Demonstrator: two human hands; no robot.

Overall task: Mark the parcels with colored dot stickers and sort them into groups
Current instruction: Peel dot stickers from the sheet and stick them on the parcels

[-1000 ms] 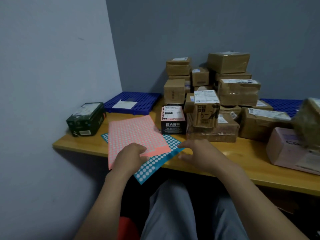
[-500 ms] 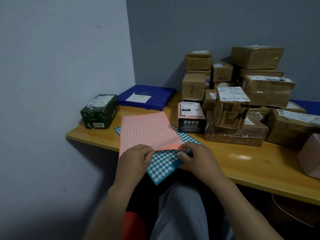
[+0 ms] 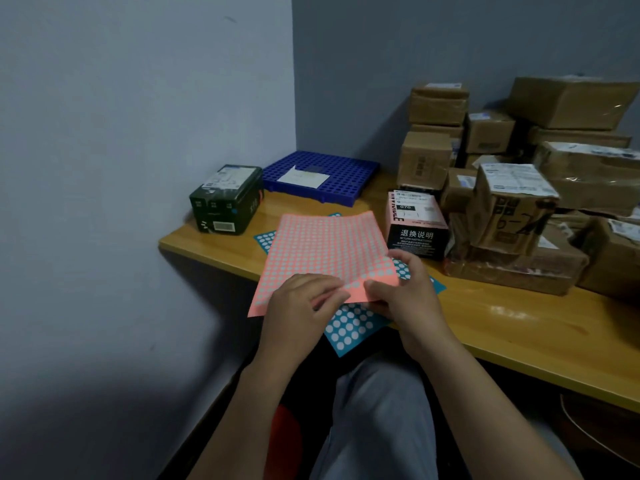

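Note:
A pink dot-sticker sheet (image 3: 325, 247) lies over a blue dot-sticker sheet (image 3: 349, 327) at the front edge of the wooden table (image 3: 519, 327). My left hand (image 3: 301, 306) pinches the pink sheet's near edge. My right hand (image 3: 405, 292) grips its near right corner, which is bent upward. A black and pink box (image 3: 415, 223) stands just behind my right hand. A heap of brown cardboard parcels (image 3: 512, 206) fills the table's right side. A dark green parcel (image 3: 225, 199) sits at the left corner.
A blue perforated plastic tray (image 3: 343, 171) with a white slip on it lies against the back wall. Walls close in at the left and back. My grey-trousered legs are under the table edge.
The view has swung left. My right hand moved from the blue sheet onto the pink sheet's right corner and bent it up; both hands now hold the pink sheet.

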